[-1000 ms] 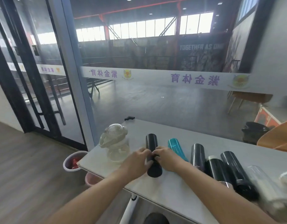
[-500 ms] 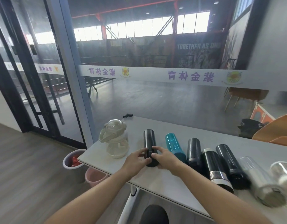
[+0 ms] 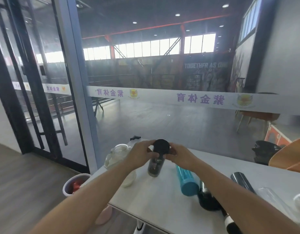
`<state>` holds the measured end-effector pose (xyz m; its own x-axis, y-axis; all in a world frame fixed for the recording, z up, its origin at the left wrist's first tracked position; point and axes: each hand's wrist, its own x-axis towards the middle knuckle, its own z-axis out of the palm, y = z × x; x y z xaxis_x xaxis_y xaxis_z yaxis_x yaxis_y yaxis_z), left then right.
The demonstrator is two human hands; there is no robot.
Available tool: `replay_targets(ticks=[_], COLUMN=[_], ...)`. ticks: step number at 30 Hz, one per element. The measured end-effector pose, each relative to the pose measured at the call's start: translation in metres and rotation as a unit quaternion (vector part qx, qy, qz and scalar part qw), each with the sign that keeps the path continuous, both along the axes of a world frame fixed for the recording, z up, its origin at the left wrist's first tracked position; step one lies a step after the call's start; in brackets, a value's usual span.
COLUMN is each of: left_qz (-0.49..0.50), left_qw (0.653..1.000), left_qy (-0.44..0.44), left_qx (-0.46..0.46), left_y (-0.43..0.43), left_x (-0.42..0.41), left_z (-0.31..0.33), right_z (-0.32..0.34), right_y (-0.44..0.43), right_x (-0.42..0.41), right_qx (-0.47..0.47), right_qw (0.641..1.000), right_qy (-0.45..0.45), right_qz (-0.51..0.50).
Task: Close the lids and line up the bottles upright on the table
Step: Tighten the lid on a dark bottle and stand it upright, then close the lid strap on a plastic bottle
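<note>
A black bottle (image 3: 155, 167) is held upright above the white table (image 3: 162, 200), its round black lid (image 3: 161, 146) facing me. My left hand (image 3: 139, 154) grips its upper left side and my right hand (image 3: 178, 155) grips the upper right, near the lid. A teal bottle (image 3: 186, 179) lies on its side just right of it. Further right lie a black bottle (image 3: 207, 198), another dark bottle (image 3: 242, 182) and a clear bottle (image 3: 277, 201), partly hidden by my right forearm. A clear jug-shaped bottle (image 3: 118, 155) stands at the left, behind my left hand.
A glass wall rises right behind the table's far edge. A small black object (image 3: 135, 137) sits at the far left corner. Two buckets (image 3: 75, 184) stand on the floor below the table's left end. An orange chair (image 3: 291, 153) is at the right.
Both hands have lifted the black bottle from lying on the table and turned it upright. The camera has tilted up and moved closer.
</note>
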<state>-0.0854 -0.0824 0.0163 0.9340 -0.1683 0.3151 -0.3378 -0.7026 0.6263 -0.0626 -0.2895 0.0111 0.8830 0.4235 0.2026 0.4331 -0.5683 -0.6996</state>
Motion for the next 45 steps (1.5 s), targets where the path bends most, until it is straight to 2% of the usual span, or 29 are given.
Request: replay_targets(ticks=[6, 11, 16, 20, 23, 25, 27, 29, 32, 35, 38, 43, 45], left_qz=[-0.004, 0.010, 0.039, 0.053, 0.064, 0.035, -0.001, -0.033, -0.056, -0.038, -0.029, 0.003, 0.006], left_qw=[0.999, 0.995, 0.987, 0.979, 0.946, 0.939, 0.966, 0.989, 0.998, 0.999, 0.998, 0.999, 0.999], left_qy=[-0.014, -0.088, -0.122, -0.128, -0.216, -0.257, -0.207, -0.113, -0.022, 0.038, 0.057, 0.048, 0.037], left_qx=[0.035, 0.054, 0.095, 0.153, 0.233, 0.224, 0.158, 0.085, 0.037, 0.012, -0.002, -0.014, -0.014], left_y=[0.012, 0.019, 0.023, 0.020, 0.009, -0.010, -0.036, -0.060, -0.084, -0.101, -0.112, -0.114, -0.111], left_x=[0.039, 0.059, 0.054, 0.047, 0.033, 0.014, -0.009, -0.023, -0.023, -0.018, -0.013, -0.006, 0.000], left_z=[0.019, 0.007, -0.007, -0.003, 0.000, -0.009, -0.030, -0.059, -0.098, -0.115, -0.125, -0.127, -0.119], right_z=[0.009, 0.000, -0.014, -0.017, -0.021, -0.028, -0.036, -0.045, -0.051, -0.058, -0.068, -0.072, -0.066], right_y=[0.021, 0.037, 0.037, 0.021, -0.008, -0.033, -0.058, -0.078, -0.090, -0.090, -0.086, -0.089, -0.091], right_x=[0.035, 0.058, 0.057, 0.050, 0.039, 0.029, 0.018, 0.009, -0.004, -0.012, -0.013, -0.008, -0.004], right_qx=[0.035, 0.055, 0.024, -0.025, -0.068, -0.108, -0.156, -0.207, -0.264, -0.322, -0.357, -0.313, -0.264], right_qw=[0.999, 0.998, 1.000, 0.999, 0.996, 0.993, 0.986, 0.976, 0.961, 0.943, 0.931, 0.946, 0.960], right_qy=[-0.008, 0.001, 0.014, -0.013, -0.036, -0.027, -0.022, -0.014, 0.023, 0.041, 0.021, 0.017, 0.028], right_qz=[-0.015, -0.032, -0.014, -0.025, -0.042, -0.048, -0.057, -0.071, -0.074, -0.074, -0.077, -0.087, -0.089])
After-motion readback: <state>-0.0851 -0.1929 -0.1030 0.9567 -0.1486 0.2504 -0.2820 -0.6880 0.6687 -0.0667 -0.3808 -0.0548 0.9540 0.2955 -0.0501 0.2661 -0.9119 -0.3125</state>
